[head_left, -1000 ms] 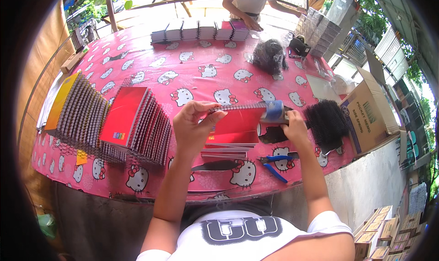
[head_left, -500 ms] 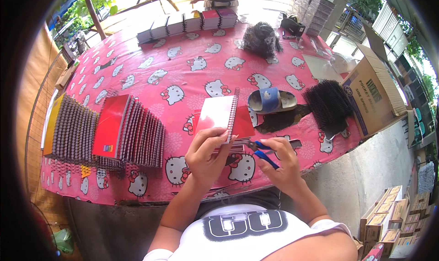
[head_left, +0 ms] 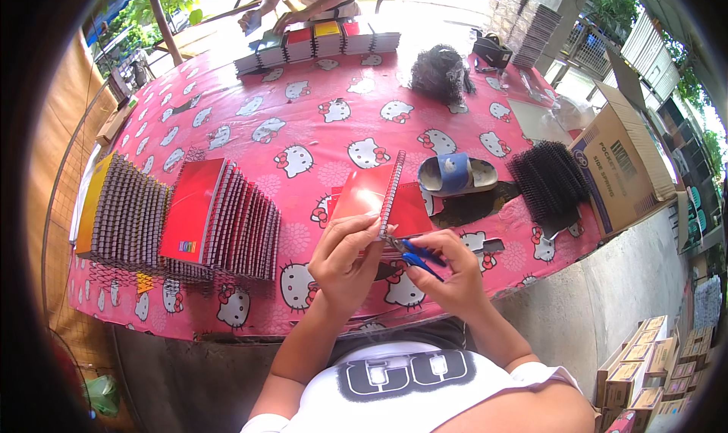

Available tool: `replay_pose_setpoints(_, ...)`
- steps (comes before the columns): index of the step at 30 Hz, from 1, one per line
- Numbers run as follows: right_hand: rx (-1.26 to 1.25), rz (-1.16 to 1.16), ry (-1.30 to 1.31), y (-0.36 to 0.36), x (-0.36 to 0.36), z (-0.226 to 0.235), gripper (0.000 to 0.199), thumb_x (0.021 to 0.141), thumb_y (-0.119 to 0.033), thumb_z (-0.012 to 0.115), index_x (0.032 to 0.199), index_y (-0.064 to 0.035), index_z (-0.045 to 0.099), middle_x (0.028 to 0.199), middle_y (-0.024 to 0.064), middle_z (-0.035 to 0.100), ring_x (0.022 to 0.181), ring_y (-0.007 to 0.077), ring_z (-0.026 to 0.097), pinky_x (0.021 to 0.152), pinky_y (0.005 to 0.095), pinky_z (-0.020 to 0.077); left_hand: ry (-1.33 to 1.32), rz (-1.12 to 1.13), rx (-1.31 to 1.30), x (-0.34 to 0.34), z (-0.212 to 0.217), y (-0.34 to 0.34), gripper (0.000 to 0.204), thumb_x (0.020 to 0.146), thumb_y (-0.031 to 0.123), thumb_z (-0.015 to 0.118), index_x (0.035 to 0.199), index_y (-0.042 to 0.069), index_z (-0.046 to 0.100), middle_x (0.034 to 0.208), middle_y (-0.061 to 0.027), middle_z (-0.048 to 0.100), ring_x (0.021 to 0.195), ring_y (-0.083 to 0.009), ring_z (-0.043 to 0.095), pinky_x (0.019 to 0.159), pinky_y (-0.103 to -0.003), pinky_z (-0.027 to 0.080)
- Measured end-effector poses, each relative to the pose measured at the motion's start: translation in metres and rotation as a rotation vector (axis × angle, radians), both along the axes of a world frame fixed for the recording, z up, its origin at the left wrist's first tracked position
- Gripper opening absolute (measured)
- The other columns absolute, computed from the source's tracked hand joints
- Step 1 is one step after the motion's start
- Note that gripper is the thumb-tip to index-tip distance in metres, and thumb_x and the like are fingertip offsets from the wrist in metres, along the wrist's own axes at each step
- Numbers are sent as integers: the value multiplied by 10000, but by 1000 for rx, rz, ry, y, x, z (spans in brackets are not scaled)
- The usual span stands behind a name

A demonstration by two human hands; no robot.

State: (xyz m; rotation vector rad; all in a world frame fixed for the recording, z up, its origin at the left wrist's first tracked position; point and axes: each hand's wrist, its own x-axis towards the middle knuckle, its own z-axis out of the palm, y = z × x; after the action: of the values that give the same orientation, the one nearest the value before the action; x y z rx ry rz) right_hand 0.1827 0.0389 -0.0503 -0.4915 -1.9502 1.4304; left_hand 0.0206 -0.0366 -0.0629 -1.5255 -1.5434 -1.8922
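Red spiral notebook (head_left: 369, 194) stands tilted above the table's near edge, pinched at its lower corner by the left hand (head_left: 345, 258). The right hand (head_left: 447, 274) grips blue-handled pliers (head_left: 415, 254) whose tip meets the wire binding's end.

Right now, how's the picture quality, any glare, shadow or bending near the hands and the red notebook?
Head view: fisheye bends the table edge and blackens the corners; sunlight washes out the far table end by the notebook stacks; the left hand, right hand, red notebook and blue-handled pliers are sharp and evenly lit.
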Motion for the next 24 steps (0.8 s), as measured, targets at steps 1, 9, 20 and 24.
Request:
replay_pose_setpoints(1, -334, 106, 26, 0, 1, -3, 335, 882, -191, 682, 1142, 3, 597, 997, 68, 649, 803, 112, 626, 743, 245, 503, 46, 6, 5, -2, 0, 0, 231, 677, -112, 734, 878, -11, 681, 890, -126, 684, 803, -246, 668, 698, -329, 534)
replay_pose_setpoints(9, 331, -118, -305, 12, 34, -31, 353, 844, -174, 685, 1147, -10, 606, 1089, 150, 625, 1002, 287, 605, 877, 424, 470, 143, 25, 99, -15, 1, -2, 213, 680, -112, 727, 866, -25, 670, 881, -133, 677, 778, -256, 662, 696, -346, 519)
replay_pose_setpoints(20, 1201, 335, 34, 26, -71, 95, 442, 792, -117, 673, 1226, -79, 593, 1082, 108, 536, 985, 308, 562, 895, 443, 463, 332, 247, 11, -18, 68, -50, 276, 747, -49, 701, 1019, -24, 661, 1055, -163, 642, 925, -278, 629, 824, -408, 484)
replay_pose_setpoints(24, 242, 339, 626, -1, -161, 128, 341, 862, -26, 604, 1194, -18, 525, 1039, 68, 558, 819, 174, 603, 595, 266, 551, -38, 679, 299, -68, 72, -113, 447, 949, 272, 521, 1269, -41, 512, 1283, -186, 545, 1178, -290, 526, 1033, -419, 374)
